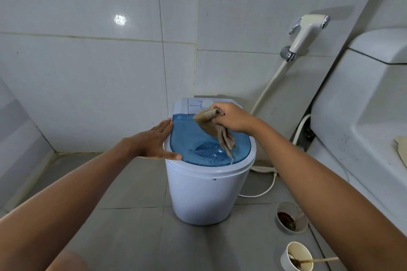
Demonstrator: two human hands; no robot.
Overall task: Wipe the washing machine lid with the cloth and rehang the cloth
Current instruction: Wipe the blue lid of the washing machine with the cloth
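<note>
Two bare forearms reached toward the small white washing machine (207,191) on the tiled floor. Over its blue lid (198,145) the right hand (233,120) was closed around a bunched tan cloth (217,131), whose loose end trailed onto the lid. Her left hand (155,142) lay flat and open against the lid's left rim. Two paper cups (297,256) stood nearby.

Right hand (233,117) holds cloth (217,130) over lid (198,143).
</note>
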